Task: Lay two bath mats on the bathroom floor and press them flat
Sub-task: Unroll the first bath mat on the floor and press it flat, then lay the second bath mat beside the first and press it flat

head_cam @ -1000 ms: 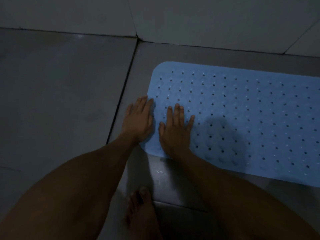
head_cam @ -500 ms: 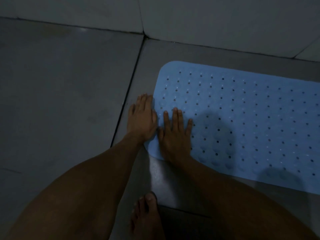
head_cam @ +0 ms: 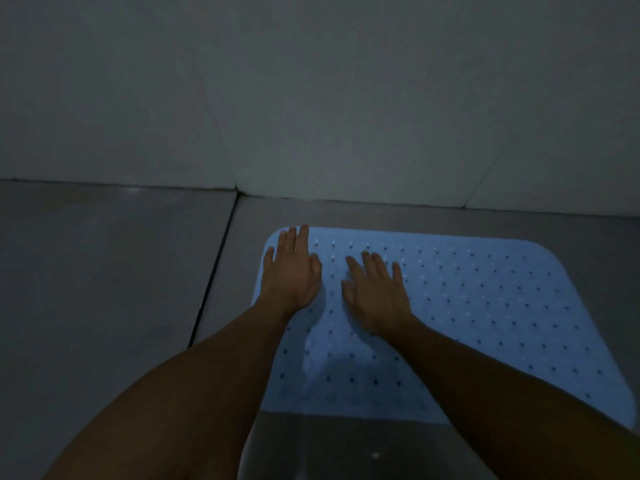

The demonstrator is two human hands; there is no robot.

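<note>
Left hand (head_cam: 290, 275) flat, fingers straight and close together, palm down on far left corner of blue mat (head_cam: 485, 306). Right hand (head_cam: 375, 296) just beside it, fingers spread, also palm down on mat. Mat lies on grey floor tile (head_cam: 104, 271), close to wall (head_cam: 311, 98). Dim light.

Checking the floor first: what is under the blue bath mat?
The blue bath mat lies on the grey floor tiles, bare around its edges. Both hands, left hand and right hand, rest flat on top. The floor beneath it is covered.
</note>
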